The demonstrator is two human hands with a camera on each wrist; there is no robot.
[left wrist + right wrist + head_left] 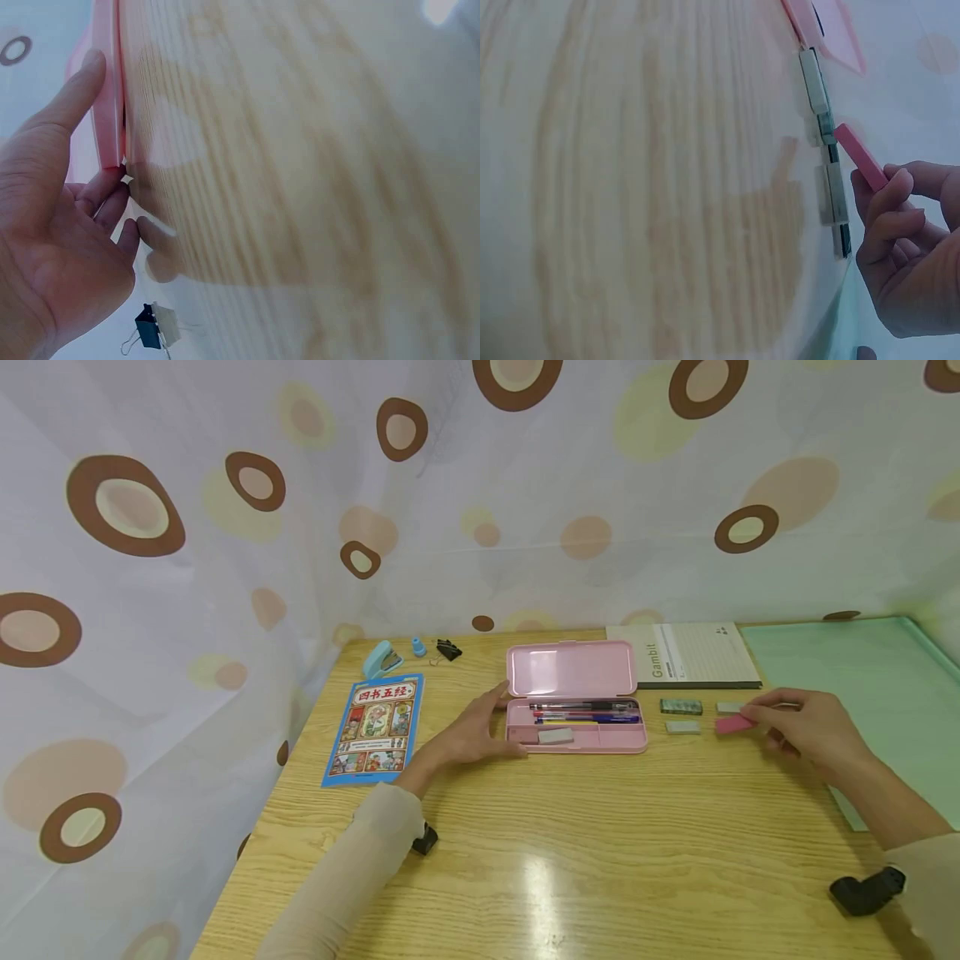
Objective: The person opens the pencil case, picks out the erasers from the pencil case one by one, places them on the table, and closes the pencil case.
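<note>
An open pink pencil case (622,746) holds several pens (585,717) in its rear section. A white eraser (556,737) and a pinkish eraser (522,737) lie in its front section. My left hand (468,731) holds the case's left end, thumb along the front wall and fingers around the corner. Between right thumb and fingers, my right hand (813,731) pinches a pink eraser (861,156), raised off the table. Near it lie a green patterned eraser (681,707) and two pale erasers, the nearer-left one (682,727) and the far one (729,707), partly covered by the hand.
Behind the erasers lies a notebook (708,652); a green tray (840,660) is at the right. To the left are a blue-edged booklet (375,727), a light blue stapler (382,660), a small blue object (418,647) and a black binder clip (448,649). A patterned curtain (450,577) borders the table.
</note>
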